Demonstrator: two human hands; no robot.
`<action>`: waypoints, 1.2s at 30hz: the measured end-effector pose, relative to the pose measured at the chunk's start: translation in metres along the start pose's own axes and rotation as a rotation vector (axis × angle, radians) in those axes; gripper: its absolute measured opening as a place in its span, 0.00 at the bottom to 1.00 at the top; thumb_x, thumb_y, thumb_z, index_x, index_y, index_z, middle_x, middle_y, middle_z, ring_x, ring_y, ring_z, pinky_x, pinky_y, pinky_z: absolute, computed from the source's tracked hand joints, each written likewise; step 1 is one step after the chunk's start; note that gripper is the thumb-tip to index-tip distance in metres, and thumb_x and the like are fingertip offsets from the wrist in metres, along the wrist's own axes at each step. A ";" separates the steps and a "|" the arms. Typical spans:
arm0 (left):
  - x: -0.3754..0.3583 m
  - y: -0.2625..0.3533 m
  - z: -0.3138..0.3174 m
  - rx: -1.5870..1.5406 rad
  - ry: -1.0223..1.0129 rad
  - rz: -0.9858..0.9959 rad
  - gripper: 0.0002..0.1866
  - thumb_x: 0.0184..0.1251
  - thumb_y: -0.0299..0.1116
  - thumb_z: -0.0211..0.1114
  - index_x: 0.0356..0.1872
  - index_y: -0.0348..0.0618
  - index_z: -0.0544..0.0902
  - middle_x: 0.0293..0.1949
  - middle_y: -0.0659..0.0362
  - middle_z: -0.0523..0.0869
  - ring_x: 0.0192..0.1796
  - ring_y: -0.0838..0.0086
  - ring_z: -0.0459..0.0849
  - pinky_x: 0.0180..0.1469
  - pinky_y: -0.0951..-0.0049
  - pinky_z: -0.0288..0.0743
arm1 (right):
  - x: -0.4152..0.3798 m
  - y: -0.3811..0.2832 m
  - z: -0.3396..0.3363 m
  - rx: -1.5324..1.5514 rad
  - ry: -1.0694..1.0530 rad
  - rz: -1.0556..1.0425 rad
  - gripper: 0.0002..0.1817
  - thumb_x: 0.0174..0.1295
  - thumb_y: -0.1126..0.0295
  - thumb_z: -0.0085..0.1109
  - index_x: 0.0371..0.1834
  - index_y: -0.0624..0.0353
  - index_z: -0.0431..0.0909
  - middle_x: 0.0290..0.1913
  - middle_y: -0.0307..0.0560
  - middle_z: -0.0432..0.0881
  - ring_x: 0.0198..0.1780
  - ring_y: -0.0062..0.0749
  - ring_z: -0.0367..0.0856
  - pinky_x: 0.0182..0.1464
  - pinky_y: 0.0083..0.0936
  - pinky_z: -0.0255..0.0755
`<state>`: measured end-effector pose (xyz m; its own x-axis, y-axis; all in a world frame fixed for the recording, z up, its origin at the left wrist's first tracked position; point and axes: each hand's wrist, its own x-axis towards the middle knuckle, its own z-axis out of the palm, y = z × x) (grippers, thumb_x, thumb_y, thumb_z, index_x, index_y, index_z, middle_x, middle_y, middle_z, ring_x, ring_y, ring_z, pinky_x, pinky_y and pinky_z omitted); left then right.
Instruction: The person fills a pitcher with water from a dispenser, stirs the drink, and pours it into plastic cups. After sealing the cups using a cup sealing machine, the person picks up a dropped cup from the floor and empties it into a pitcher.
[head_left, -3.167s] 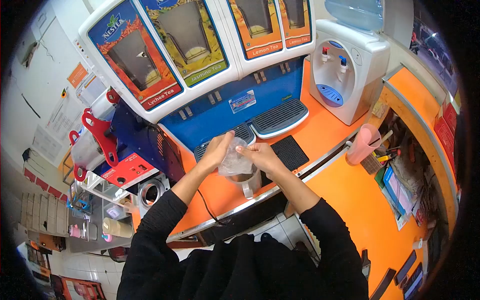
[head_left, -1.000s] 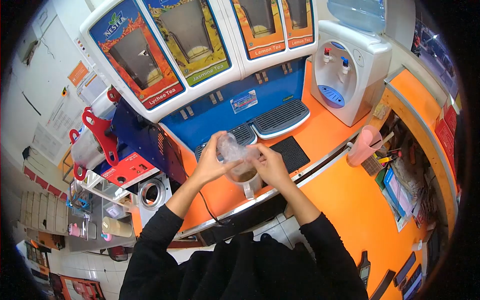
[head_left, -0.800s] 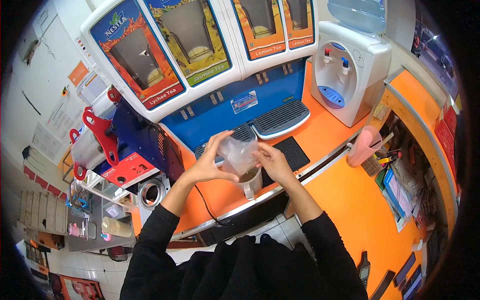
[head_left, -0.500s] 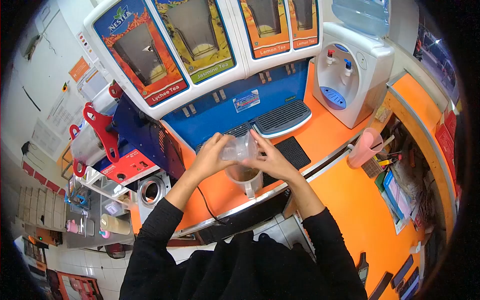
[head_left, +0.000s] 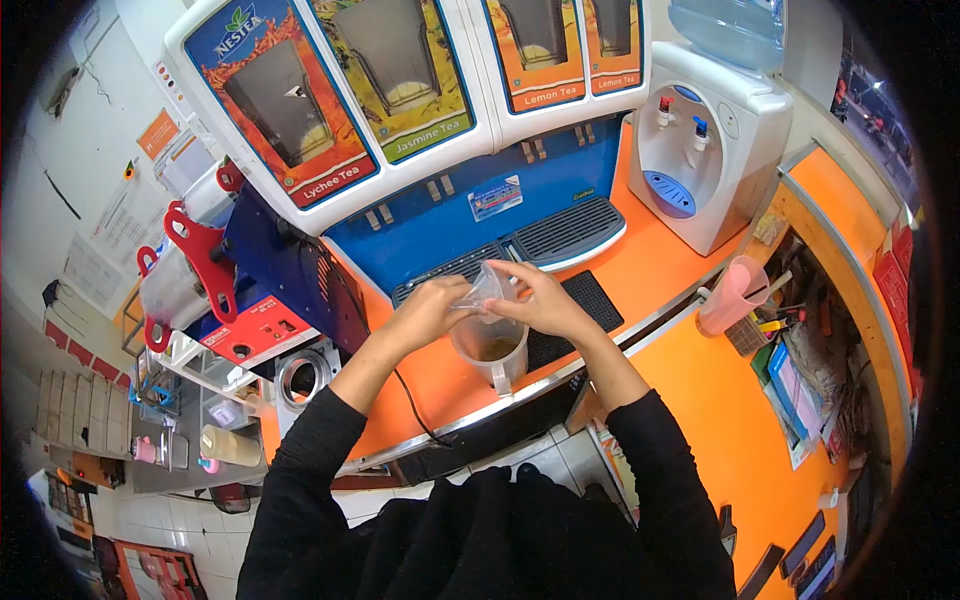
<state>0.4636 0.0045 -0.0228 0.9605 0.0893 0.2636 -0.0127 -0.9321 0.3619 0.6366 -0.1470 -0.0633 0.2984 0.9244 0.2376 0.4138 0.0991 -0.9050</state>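
Both of my hands hold a clear plastic bag (head_left: 490,288) between them, over the mouth of a translucent jug. My left hand (head_left: 436,308) grips the bag's left side with the fingers closed. On its right side, my right hand (head_left: 545,302) pinches the plastic between thumb and fingers. Below, the jug (head_left: 478,350) stands upright on the orange counter (head_left: 430,380), its handle towards me, with some brownish liquid inside. A black mat (head_left: 590,300) lies to the right of the jug.
A tea dispenser (head_left: 400,215) with a drip tray (head_left: 565,235) stands behind my hands. At the right are a water dispenser (head_left: 735,150) and a pink pitcher (head_left: 733,295). A red and blue machine (head_left: 262,330) stands at the left, with a black cable (head_left: 408,400) beside it.
The bag has been drawn narrower and shifted slightly right, between my hands. More of the jug's opening and the liquid inside now shows.
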 end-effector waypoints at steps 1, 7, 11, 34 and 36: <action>0.001 0.002 -0.003 -0.007 -0.010 -0.042 0.19 0.59 0.34 0.73 0.48 0.32 0.83 0.41 0.43 0.85 0.43 0.49 0.85 0.45 0.61 0.78 | 0.001 -0.001 0.000 0.021 0.016 -0.001 0.40 0.56 0.52 0.75 0.70 0.53 0.72 0.59 0.54 0.76 0.51 0.37 0.79 0.52 0.31 0.79; 0.000 -0.001 0.004 -0.344 0.248 -0.484 0.25 0.67 0.52 0.68 0.43 0.34 0.82 0.40 0.46 0.88 0.44 0.60 0.88 0.44 0.65 0.79 | -0.016 -0.006 0.010 0.043 0.265 -0.057 0.36 0.55 0.55 0.76 0.65 0.56 0.75 0.58 0.56 0.80 0.52 0.34 0.82 0.53 0.30 0.78; -0.003 -0.003 0.007 -0.677 0.234 -0.576 0.28 0.67 0.53 0.69 0.48 0.35 0.76 0.41 0.48 0.86 0.44 0.68 0.86 0.45 0.65 0.79 | -0.018 0.003 0.022 0.275 0.252 0.085 0.30 0.57 0.62 0.75 0.61 0.58 0.77 0.44 0.49 0.87 0.41 0.31 0.87 0.46 0.26 0.81; 0.005 0.043 0.007 0.294 0.317 -0.321 0.31 0.70 0.37 0.59 0.71 0.37 0.63 0.57 0.38 0.75 0.51 0.42 0.83 0.51 0.50 0.80 | -0.004 -0.025 0.051 -0.161 0.607 -0.089 0.13 0.59 0.76 0.65 0.47 0.64 0.81 0.39 0.49 0.82 0.38 0.35 0.86 0.40 0.29 0.83; 0.006 0.039 0.010 0.330 0.290 -0.331 0.29 0.71 0.35 0.56 0.71 0.37 0.63 0.57 0.37 0.76 0.49 0.41 0.83 0.50 0.49 0.81 | -0.003 -0.026 0.053 -0.293 0.583 -0.043 0.13 0.62 0.73 0.61 0.49 0.64 0.78 0.41 0.54 0.82 0.39 0.45 0.86 0.41 0.37 0.82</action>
<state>0.4717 -0.0351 -0.0157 0.7820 0.4458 0.4355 0.4095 -0.8943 0.1802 0.5793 -0.1330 -0.0595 0.6594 0.5625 0.4988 0.6289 -0.0492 -0.7759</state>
